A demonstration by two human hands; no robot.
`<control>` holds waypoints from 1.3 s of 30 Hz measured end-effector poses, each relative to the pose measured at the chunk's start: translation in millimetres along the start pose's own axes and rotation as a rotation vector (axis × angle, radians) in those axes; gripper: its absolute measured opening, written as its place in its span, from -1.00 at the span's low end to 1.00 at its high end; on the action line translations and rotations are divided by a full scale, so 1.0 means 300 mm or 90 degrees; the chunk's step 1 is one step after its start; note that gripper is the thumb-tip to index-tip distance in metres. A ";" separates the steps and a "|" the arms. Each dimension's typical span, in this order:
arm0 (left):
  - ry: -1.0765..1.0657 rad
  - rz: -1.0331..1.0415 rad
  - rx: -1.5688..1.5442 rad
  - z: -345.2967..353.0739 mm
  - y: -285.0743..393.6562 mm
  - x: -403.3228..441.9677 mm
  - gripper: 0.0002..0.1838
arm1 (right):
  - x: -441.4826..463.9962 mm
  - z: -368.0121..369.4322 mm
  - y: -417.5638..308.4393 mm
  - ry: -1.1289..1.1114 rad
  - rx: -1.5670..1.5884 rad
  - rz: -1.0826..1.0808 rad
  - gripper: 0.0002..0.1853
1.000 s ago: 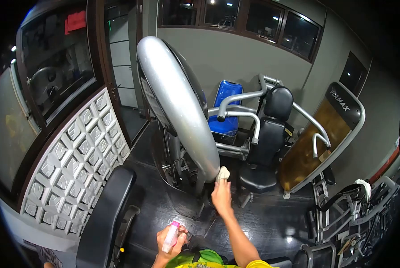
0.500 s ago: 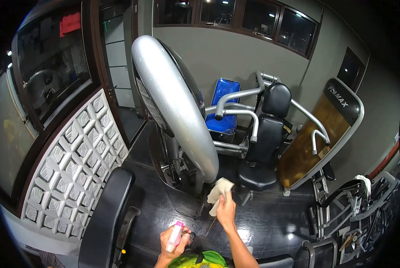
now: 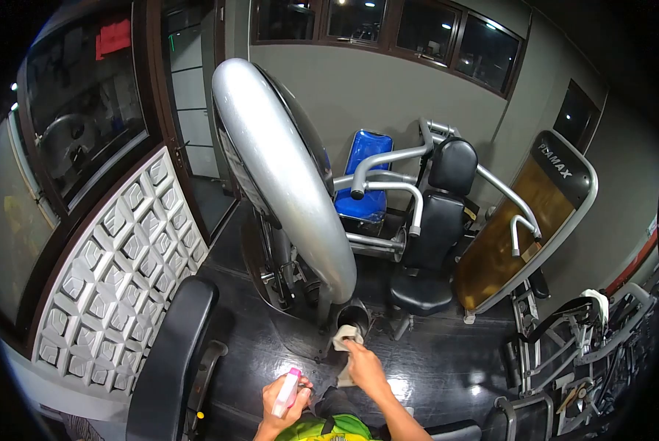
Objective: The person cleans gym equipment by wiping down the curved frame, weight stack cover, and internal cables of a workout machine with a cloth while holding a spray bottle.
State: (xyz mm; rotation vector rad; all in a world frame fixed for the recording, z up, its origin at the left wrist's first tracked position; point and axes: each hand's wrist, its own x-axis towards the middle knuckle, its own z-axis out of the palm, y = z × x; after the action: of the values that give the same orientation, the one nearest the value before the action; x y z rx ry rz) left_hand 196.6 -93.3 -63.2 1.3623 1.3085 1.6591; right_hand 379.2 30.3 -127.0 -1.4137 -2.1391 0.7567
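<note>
My left hand (image 3: 278, 400) is wrapped round a white spray bottle (image 3: 286, 394) with a pink top, held close to my body at the bottom of the view. My right hand (image 3: 366, 367) grips a cream cloth (image 3: 348, 339) that hangs down from the fingers. The cloth is by the lower end of the large silver curved machine frame (image 3: 289, 184); whether it touches the dark part there I cannot tell.
A black padded bench (image 3: 171, 360) stands at my left, near a white patterned panel (image 3: 123, 272). Ahead are a black machine seat (image 3: 420, 294), a blue chair (image 3: 366, 176) and a gold machine panel (image 3: 499, 250). Metal gym equipment (image 3: 587, 353) fills the right side.
My right hand has lowered and moved slightly left with the cloth, toward the foot of the silver frame. My left hand keeps the spray bottle in nearly the same place.
</note>
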 end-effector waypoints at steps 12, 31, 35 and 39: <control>-0.028 -0.019 0.005 0.072 -0.016 0.056 -0.85 | 0.266 -0.013 0.088 0.245 0.022 -0.116 -0.86; 0.013 0.075 0.101 0.110 -0.019 0.148 -0.89 | 0.177 -0.151 0.163 0.271 0.227 0.091 -0.85; 0.052 0.046 0.103 0.121 0.015 0.139 -0.87 | 0.318 -0.010 0.140 0.160 0.234 -0.052 -0.85; 0.071 0.045 0.118 0.120 -0.045 0.097 -0.87 | 0.243 0.036 0.198 0.138 0.083 -0.025 -0.77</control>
State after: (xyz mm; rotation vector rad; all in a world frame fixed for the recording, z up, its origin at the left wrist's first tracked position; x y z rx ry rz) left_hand 221.0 -52.0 -66.8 1.4561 1.5270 1.7165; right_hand 385.8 115.0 -169.0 -1.3188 -1.9119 0.6813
